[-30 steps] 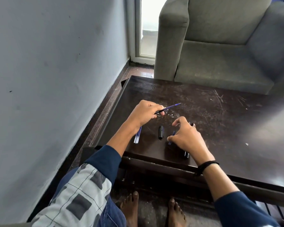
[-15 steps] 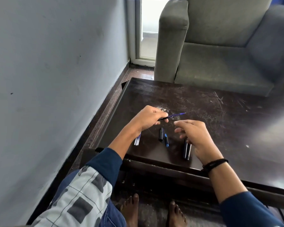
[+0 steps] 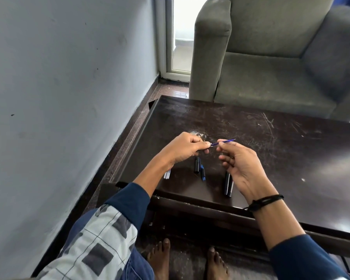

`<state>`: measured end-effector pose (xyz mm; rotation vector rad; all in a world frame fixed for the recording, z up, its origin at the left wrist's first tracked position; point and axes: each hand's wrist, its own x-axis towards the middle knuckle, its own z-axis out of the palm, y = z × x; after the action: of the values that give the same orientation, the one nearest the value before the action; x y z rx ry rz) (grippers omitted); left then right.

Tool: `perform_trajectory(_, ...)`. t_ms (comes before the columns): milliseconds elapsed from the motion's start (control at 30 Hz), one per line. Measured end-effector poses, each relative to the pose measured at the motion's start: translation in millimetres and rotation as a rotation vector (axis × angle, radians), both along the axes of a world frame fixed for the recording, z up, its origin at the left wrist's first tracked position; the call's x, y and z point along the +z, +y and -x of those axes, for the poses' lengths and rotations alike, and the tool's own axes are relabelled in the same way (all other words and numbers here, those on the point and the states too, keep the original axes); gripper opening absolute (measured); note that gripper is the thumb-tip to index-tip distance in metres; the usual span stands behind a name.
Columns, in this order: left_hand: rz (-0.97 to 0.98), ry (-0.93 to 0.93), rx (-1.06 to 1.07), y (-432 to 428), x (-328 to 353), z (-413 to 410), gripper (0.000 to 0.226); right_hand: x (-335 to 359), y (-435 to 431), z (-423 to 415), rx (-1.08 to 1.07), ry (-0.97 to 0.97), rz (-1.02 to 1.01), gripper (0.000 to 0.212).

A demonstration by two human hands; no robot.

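A grey wall (image 3: 69, 98) is running along the left side, and a glass door (image 3: 180, 37) is letting in light at its far end. A dark, scratched counter (image 3: 281, 158) is filling the middle of the scene, and a person is reaching over its near edge with both arms. Near the left forearm, a few thin spare refills (image 3: 167, 174) are lying on the counter, partly hidden by the arm.

The left hand (image 3: 187, 149) is hovering above the counter with its fingers curled, pinching the left end of a blue refill (image 3: 228, 140) at the fingertips. The refill is hanging in the air between the two hands, slanting up towards the far right, clear of the counter top. Below it, a black cap (image 3: 197, 167) and a small blue piece (image 3: 202, 174) are lying side by side on the counter, just apart.

The right hand (image 3: 242, 166) is meeting the refill from the right, gripping its middle between forefinger and thumb while the other fingers are curling loosely. Under this hand, two black pen barrels (image 3: 227, 184) are lying together, pointing near to far. A black wristband (image 3: 265, 201) is circling the right wrist. A grey armchair (image 3: 271, 77) is standing at the far right, behind the counter.
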<state>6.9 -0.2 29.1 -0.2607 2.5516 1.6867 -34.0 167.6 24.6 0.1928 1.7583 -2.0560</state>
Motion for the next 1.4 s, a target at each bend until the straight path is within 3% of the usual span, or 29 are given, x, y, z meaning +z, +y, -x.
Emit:
perform_trajectory(233,-0.007,-0.001,0.037,-6.2,-2.6,1.1,0.031,19.1,22.9,17.1,-0.276,0.133,0.049,0.004)
perform_trajectory(300,-0.004,0.010,0.081,-9.1,-5.8,2.9,0.031,26.1,36.4,25.3,-0.293,0.192,-0.020,0.003)
perform_trajectory(367,0.002,0.031,0.123,-12.2,-9.4,4.9,0.029,25.9,51.0,34.7,-0.246,0.259,-0.212,0.003)
perform_trajectory(533,0.014,0.067,0.196,-15.5,-9.4,5.2,0.023,11.5,68.2,43.9,-0.015,0.303,-0.957,0.013)
perform_trajectory(667,0.021,0.065,0.222,-18.0,-7.9,4.1,0.019,5.8,61.8,37.6,0.109,0.231,-1.217,0.008)
perform_trajectory(867,-0.007,0.096,0.242,-24.3,-1.5,0.9,0.019,-5.6,49.9,32.2,0.225,0.223,-1.251,0.008)
perform_trajectory(1000,-0.019,0.113,0.279,-36.2,5.2,-3.0,0.019,-8.7,49.4,33.3,0.260,0.208,-1.237,0.019)
perform_trajectory(1200,-0.037,0.145,0.366,-55.1,14.1,-7.0,0.018,0.7,46.9,27.6,0.167,0.330,-1.251,0.026)
perform_trajectory(1400,-0.050,0.142,0.351,-63.1,21.2,-9.4,0.016,6.0,32.9,17.9,0.206,0.440,-1.245,0.022)
